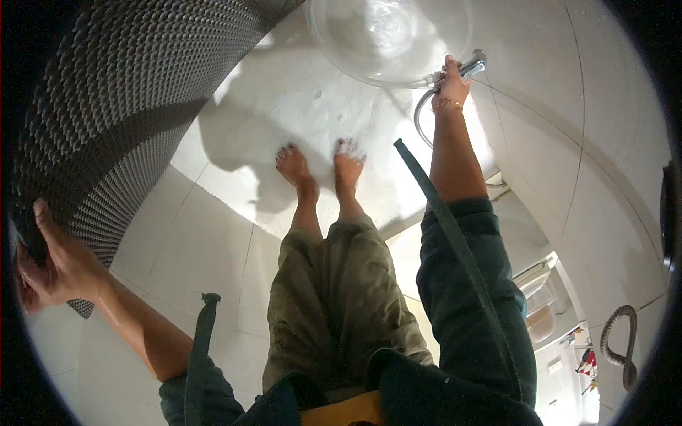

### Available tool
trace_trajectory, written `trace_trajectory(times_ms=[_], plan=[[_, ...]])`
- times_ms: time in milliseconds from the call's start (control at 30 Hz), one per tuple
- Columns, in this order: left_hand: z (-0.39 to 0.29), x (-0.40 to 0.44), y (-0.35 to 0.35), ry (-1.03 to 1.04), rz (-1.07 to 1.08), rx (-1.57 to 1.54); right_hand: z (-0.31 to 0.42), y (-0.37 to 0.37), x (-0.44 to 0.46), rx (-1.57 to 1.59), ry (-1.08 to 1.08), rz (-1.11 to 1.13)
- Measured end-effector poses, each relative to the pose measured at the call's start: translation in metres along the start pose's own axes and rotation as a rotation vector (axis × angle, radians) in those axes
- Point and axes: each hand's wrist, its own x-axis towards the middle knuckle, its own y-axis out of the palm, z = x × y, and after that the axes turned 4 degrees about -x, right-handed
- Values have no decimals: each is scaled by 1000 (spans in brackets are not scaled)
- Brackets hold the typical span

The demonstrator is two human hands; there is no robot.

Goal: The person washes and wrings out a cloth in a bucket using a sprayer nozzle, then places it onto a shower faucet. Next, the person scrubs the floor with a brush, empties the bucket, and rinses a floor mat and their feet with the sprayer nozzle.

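Note:
A dark grey textured mat [142, 92] with a bumpy, woven-looking surface fills the upper left, curving upward. At its lower left edge, my left hand [60, 266] grips it, thumb on the near side and fingers partly hidden in shadow. My right hand [452, 89] is closed around a chrome handheld sprayer [474, 64], whose metal hose [419, 121] loops down beneath the wrist. Touching or nearly touching that hand is the rim of a clear plastic basin [359, 71] at top centre.
My bare feet [295, 167] stand on a wet white floor [284, 92] with suds around one foot. Tiled wall [540, 106] rises on the right, where another coiled hose [618, 344] hangs. A shelf with a clear container [541, 316] sits at lower right.

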Motion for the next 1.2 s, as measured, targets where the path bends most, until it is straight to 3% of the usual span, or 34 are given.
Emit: trace_trajectory(times_ms=[67, 133, 167, 200, 267, 333, 367, 400, 433, 500, 533, 600, 633, 733, 800, 867, 1000, 1067, 1200], plan=[[1, 3, -2, 68, 97, 7, 0, -3, 3, -153, 20, -47], [5, 4, 1, 115, -35, 10, -6, -11, 12, -323, -168, -215], [-1, 6, 3, 104, -36, 7, 19, -9, -13, -520, -133, -266], [-13, 12, 5, -20, -68, -159, 32, -11, -31, -488, -103, -284], [-28, 20, 1, -146, -110, -320, 41, -26, -64, -446, -144, -130], [-43, 21, -7, -109, 56, -67, 11, -67, -90, -198, -71, 426], [-46, 19, -9, -89, 142, 57, 17, -62, -115, -647, 107, 549], [-42, 15, -7, -91, 144, 54, -41, -83, -132, -721, -104, 650], [-37, 10, -1, -139, 108, 10, -20, -60, -165, -834, -1, 896], [-41, 16, -4, -156, 131, -20, 11, -10, -225, -1062, -112, 951], [-44, 20, -5, -157, 132, -18, 13, 8, -234, -1395, -182, 1068], [-47, 25, -4, -180, 111, -70, -20, 16, -241, -1406, -382, 1085], [-48, 26, -3, -188, 102, -97, -30, 19, -238, -1403, -379, 1087], [-46, 25, 0, -212, 78, -183, -31, 40, -228, -1417, -331, 782], [-52, 26, 0, -228, 82, -212, -24, 46, -225, -1413, -394, 854], [-66, 33, -5, -421, 50, -374, -20, 43, -227, -1434, -470, 903], [-77, 46, -19, -366, 77, -240, -10, 41, -219, -1449, -602, 912], [-80, 48, -25, -331, 190, -112, -9, 43, -216, -1492, -576, 922], [-84, 51, -30, -331, 201, -101, -6, 42, -217, -1446, -620, 934]])
